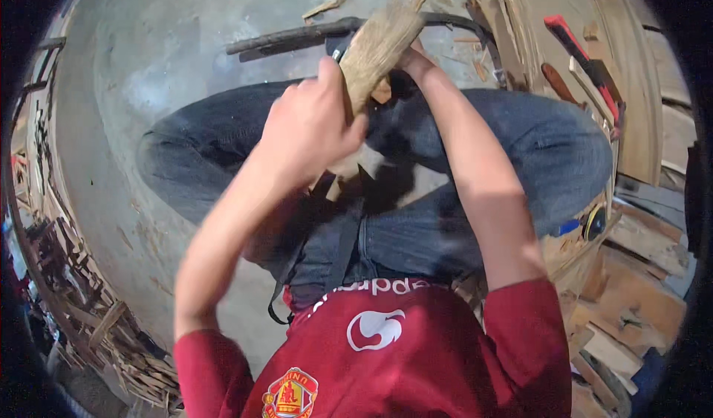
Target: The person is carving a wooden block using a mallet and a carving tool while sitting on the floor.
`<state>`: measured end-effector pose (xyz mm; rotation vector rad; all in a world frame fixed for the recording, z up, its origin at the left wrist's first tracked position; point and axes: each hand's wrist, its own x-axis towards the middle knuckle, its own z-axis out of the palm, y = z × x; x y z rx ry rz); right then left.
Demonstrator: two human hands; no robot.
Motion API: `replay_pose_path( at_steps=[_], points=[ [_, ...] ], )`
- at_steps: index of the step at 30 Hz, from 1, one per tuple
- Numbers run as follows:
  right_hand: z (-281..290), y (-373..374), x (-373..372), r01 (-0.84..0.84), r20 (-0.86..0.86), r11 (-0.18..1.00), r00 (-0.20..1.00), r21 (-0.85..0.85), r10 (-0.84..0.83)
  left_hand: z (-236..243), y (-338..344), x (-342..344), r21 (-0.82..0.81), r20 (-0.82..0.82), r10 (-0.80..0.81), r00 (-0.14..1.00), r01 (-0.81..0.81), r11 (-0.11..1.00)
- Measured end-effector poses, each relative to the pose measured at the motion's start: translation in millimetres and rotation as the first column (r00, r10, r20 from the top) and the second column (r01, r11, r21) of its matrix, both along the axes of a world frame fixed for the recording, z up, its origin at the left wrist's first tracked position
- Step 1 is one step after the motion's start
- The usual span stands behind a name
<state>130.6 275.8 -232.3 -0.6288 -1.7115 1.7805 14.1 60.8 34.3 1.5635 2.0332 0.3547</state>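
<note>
My left hand [316, 117] is closed round the near end of a rough, flat piece of wood [380, 43], tilted up and away to the right, its far end ragged. Behind the wood is my right hand [416, 57]; its fingers are mostly hidden, so what they hold does not show. A small shiny bit and something dark peek out beside the wood, too covered to name. Below it, between my crossed legs, sits a small pale wood piece [382, 91]. Beyond my hands a dark, curved stick [297, 36] lies across the floor.
At the right, a red-and-black handled tool [583, 65] lies on wooden boards [631, 113]. A round black-and-yellow object [594, 222] sits near my right knee. Piled wood scraps [96, 321] line the left; more boards [631, 299] lie lower right. Chips dot the concrete floor [171, 39].
</note>
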Motion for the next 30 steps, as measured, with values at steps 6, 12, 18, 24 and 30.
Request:
replay_pose_path(
  at_steps=[6,12,18,24,30],
  points=[
    [17,0,-6,0.006,0.009,0.999,1.000,0.035,-0.007,2,14,-28,0.064,-0.160,-0.191,0.969,0.203,0.977],
    [33,-11,-1,0.000,-0.026,1.000,1.000,-0.001,0.000,-7,36,-69,0.150,-0.296,-0.458,0.838,0.514,0.844],
    [42,-21,6,0.012,-0.142,0.999,0.990,0.045,-0.005,-15,43,-93,0.156,-0.333,-0.601,0.726,0.671,0.724],
    [62,-22,-7,-0.063,0.147,0.925,0.989,0.374,0.008,-16,56,-89,0.069,-0.193,-0.604,0.773,0.625,0.777],
    [85,-46,9,-0.214,0.098,0.972,0.970,-0.093,0.223,-26,47,-95,0.302,-0.270,-0.693,0.669,0.742,0.599]
  ],
)
